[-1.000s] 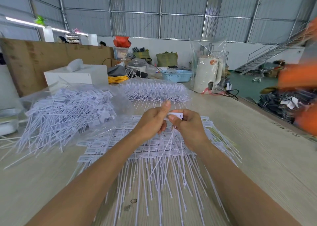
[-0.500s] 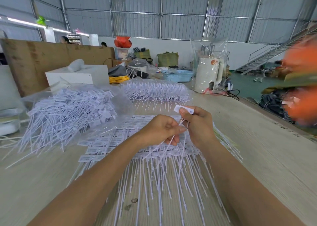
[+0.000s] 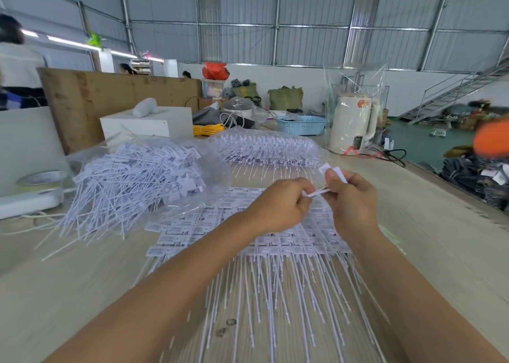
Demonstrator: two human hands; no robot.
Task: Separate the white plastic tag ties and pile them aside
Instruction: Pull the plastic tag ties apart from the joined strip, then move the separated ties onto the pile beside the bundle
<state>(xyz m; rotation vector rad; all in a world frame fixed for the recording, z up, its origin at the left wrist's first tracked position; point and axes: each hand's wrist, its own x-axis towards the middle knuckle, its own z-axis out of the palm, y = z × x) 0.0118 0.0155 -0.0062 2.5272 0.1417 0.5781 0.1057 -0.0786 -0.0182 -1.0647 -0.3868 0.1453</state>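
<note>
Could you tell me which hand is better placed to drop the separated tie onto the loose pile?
Left. The left hand pinches the tie's strap and is nearer the loose pile on the left; the right hand is farther away.

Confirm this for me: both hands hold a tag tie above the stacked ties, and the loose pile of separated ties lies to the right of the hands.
Not quite. The head view shows the left hand and right hand holding a tag tie above the stacked ties, but the loose pile of separated ties lies to the left of the hands, not the right.
</note>
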